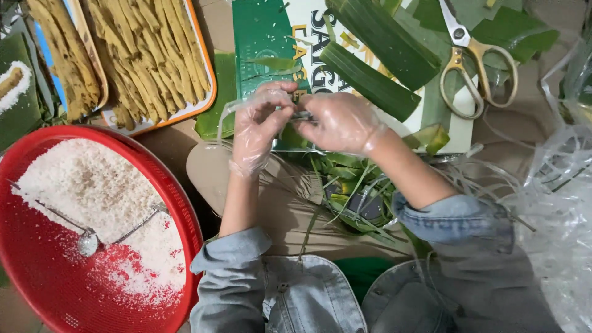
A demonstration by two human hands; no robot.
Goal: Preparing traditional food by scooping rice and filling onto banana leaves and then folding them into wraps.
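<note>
Both gloved hands, left hand [258,126] and right hand [341,121], pinch a small leaf strip [302,115] above the green cardboard sheet [262,37]; the thin strip could tear if pulled hard; loose gloves may slip.

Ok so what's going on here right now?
A person in thin clear gloves has the left hand and right hand together over a green board, pinching a small dark thing between the fingers; what it is cannot be told. A red basket of white rice sits to the left, scissors and green leaves lie above.
</note>
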